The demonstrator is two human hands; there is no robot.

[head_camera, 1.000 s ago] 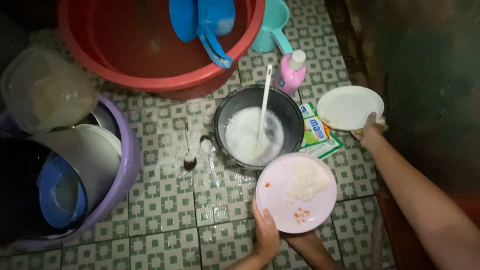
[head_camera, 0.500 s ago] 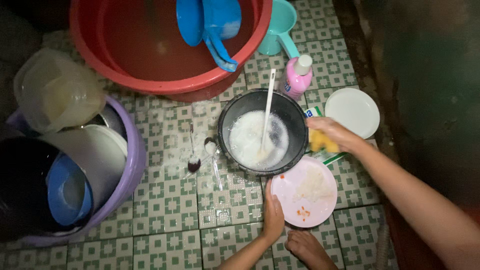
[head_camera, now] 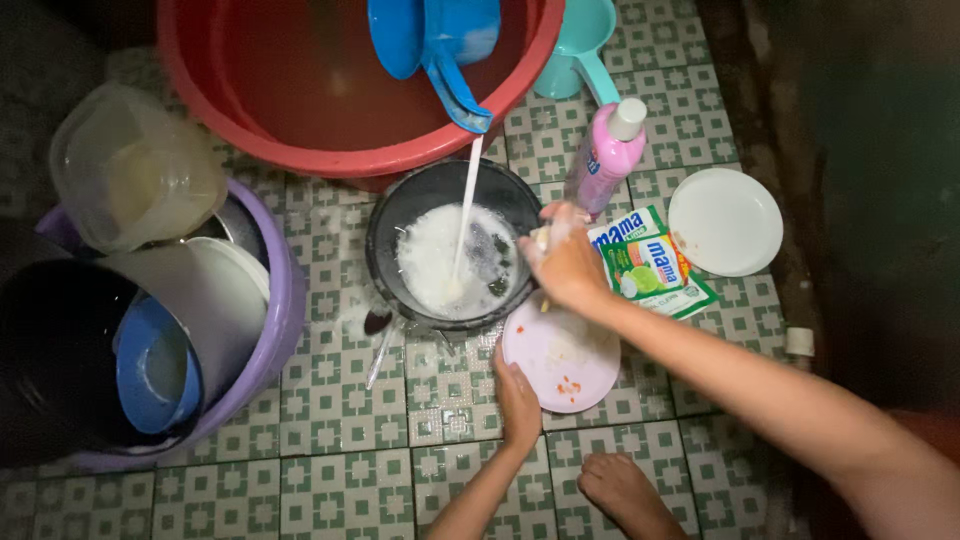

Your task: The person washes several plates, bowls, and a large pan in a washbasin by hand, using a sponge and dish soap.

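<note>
A: What are the hands on, and what is it all made of?

B: The left hand point(head_camera: 517, 395) grips the near rim of a round pink plate point(head_camera: 560, 355), smooth plastic by the look of it, thumb over the edge and fingers curled beneath. The plate rests on the patterned green-and-white floor tiles point(head_camera: 340, 410), just beside a black pot point(head_camera: 445, 250), and carries white rice and small orange bits. The right hand point(head_camera: 562, 262) hovers over the plate's far edge, wet and foamy, fingers bunched around something yellowish that is mostly hidden; I cannot tell exactly what.

A: And the pot?

B: Round and dark, with white suds pooled inside and a long white plastic ladle point(head_camera: 463, 225) leaning up out of it. Two metal spoons point(head_camera: 380, 335) lie partly under its near left side.

A: Around them?

B: A pink bottle with a white cap point(head_camera: 606, 155) tilts beside the pot, a green soap sachet point(head_camera: 650, 265) lies flat next to a glossy white plate point(head_camera: 725, 221), and a big red basin point(head_camera: 350, 80) holds a blue dipper point(head_camera: 440, 45). A purple tub point(head_camera: 270, 320) at the left is stacked with bowls.

A: What differs from half a second ago?

B: The right hand has moved from above the sachet down to the plate's rim. The rice heap looks flatter, and the pot and plate sit further left in view.
</note>
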